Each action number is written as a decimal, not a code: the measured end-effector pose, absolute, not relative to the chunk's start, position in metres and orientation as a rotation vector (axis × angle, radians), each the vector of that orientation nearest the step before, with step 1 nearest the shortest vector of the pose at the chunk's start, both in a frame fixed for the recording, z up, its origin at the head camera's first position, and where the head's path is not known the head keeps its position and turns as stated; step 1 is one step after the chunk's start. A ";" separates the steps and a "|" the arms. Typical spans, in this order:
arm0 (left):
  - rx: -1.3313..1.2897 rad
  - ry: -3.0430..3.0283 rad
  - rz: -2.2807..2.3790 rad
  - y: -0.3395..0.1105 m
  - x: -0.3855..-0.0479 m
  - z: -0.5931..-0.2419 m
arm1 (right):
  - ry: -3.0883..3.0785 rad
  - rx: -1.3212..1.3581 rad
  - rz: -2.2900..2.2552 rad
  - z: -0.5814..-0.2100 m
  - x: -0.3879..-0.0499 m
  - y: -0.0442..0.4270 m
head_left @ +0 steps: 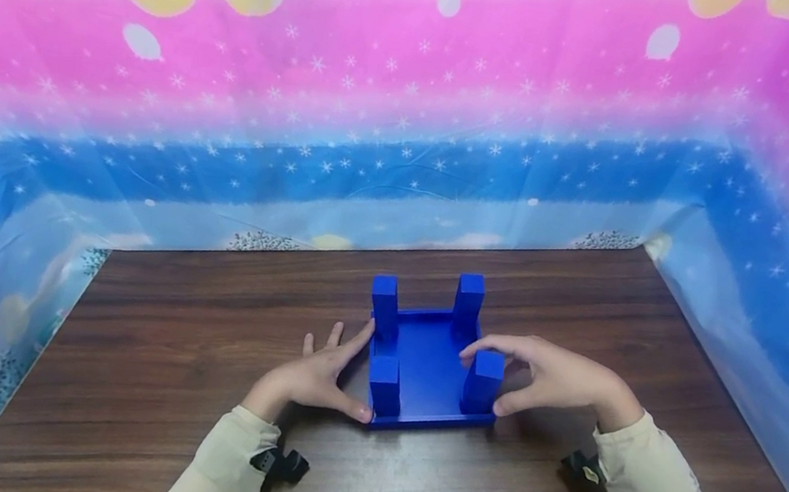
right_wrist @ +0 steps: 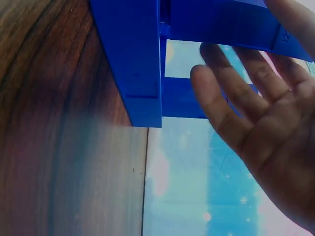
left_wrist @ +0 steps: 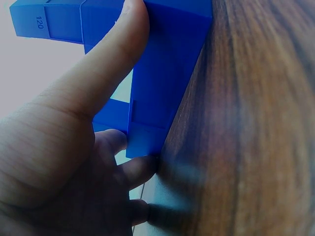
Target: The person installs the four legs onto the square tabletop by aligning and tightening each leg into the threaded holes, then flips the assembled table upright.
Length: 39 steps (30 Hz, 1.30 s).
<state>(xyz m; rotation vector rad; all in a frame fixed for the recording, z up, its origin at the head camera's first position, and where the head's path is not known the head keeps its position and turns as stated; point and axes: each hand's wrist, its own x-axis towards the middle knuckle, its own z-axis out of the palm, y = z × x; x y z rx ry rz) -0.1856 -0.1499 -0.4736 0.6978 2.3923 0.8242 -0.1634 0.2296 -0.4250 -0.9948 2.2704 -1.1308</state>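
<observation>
A blue shallow square tray (head_left: 429,364) lies on the table with a post standing at each corner, like an upturned small table. Spread along its left side is my left hand (head_left: 315,376), thumb at the near-left corner by the near-left post (head_left: 385,388), index finger reaching the far-left post (head_left: 384,305). My right hand (head_left: 561,377) hovers around the near-right post (head_left: 484,385), fingers bent on its far side and thumb near the tray's edge. In the right wrist view its fingers (right_wrist: 246,96) are parted beside the post. Raised digits mark one post (left_wrist: 42,22).
The dark wood-grain table (head_left: 185,334) runs to a pink and blue snowflake-printed cloth (head_left: 377,151) at the back and both sides. Black straps with small devices (head_left: 280,464) are worn on the wrists, over pale sleeves.
</observation>
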 end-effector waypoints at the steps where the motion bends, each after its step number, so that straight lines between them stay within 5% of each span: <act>1: 0.698 2.391 0.826 -0.150 -0.185 -0.473 | 2.256 -1.002 -1.149 -0.425 -0.164 0.230; 39: 0.717 2.376 0.880 -0.152 -0.185 -0.475 | 2.240 -0.988 -1.364 -0.440 -0.166 0.219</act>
